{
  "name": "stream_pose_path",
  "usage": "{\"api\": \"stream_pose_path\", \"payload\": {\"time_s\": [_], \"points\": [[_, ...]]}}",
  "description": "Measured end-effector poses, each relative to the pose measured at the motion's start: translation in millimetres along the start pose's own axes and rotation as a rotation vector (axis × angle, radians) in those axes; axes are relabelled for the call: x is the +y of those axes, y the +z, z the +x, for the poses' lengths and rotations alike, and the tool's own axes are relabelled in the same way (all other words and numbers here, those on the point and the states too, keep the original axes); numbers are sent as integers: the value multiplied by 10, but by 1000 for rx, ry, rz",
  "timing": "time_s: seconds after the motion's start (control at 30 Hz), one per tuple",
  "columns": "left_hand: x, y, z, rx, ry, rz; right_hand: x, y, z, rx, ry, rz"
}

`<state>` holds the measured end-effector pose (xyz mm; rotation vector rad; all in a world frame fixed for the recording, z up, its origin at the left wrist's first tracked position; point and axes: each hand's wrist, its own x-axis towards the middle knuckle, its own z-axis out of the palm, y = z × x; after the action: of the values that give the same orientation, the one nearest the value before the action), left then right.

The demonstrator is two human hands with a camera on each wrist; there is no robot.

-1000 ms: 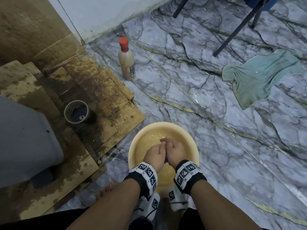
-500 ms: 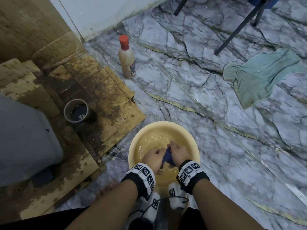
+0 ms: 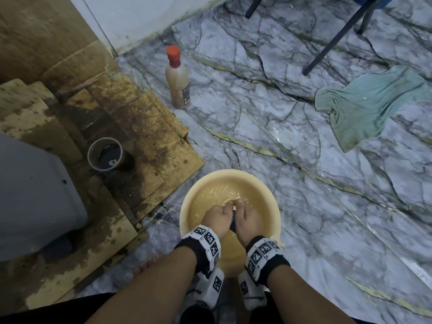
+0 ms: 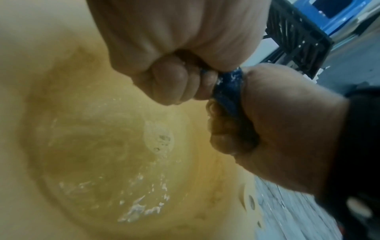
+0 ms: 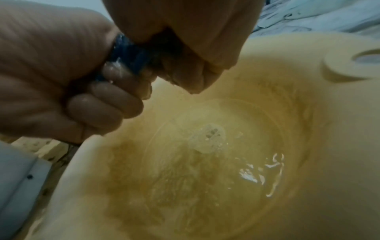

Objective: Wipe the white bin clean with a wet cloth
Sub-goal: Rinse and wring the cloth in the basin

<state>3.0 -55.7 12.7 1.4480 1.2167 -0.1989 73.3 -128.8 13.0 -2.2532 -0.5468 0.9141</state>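
Observation:
Both hands hold a dark blue wet cloth (image 3: 233, 221) twisted between them above a yellow basin (image 3: 268, 195) of cloudy water. My left hand (image 3: 217, 218) grips one end in a fist and my right hand (image 3: 249, 218) grips the other, knuckles nearly touching. In the left wrist view the cloth (image 4: 230, 84) shows as a short band between the left hand (image 4: 174, 84) and the right hand (image 4: 267, 116). The right wrist view shows the cloth (image 5: 131, 55) wedged between both fists over the water (image 5: 205, 162). The white bin (image 3: 35, 195) stands at the left on wet cardboard.
A red-capped bottle (image 3: 177, 78) stands on the marble floor beyond the basin. A small dark cup (image 3: 105, 154) sits on the stained cardboard (image 3: 152, 127). A green towel (image 3: 369, 106) lies at the right near dark chair legs (image 3: 339, 36). A bare foot (image 3: 149, 263) shows beside the basin.
The fists have closed in on each other and shifted slightly away from me over the basin. Less of the blue cloth shows between them than half a second ago.

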Motion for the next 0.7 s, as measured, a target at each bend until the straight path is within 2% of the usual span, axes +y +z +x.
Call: {"api": "stream_pose_path", "payload": {"time_s": [0.1,0.23,0.43,0.7], "points": [[1,10,28,12,52,23,-10,-6,76,-15,97,93],[57,-8,24,40,137,152,9,-3,166,-101,301,193],[62,-43,45,13,259,307,6,-28,195,-193,512,340],[61,-66,33,5,361,498,-88,-105,136,-285,690,473]]}}
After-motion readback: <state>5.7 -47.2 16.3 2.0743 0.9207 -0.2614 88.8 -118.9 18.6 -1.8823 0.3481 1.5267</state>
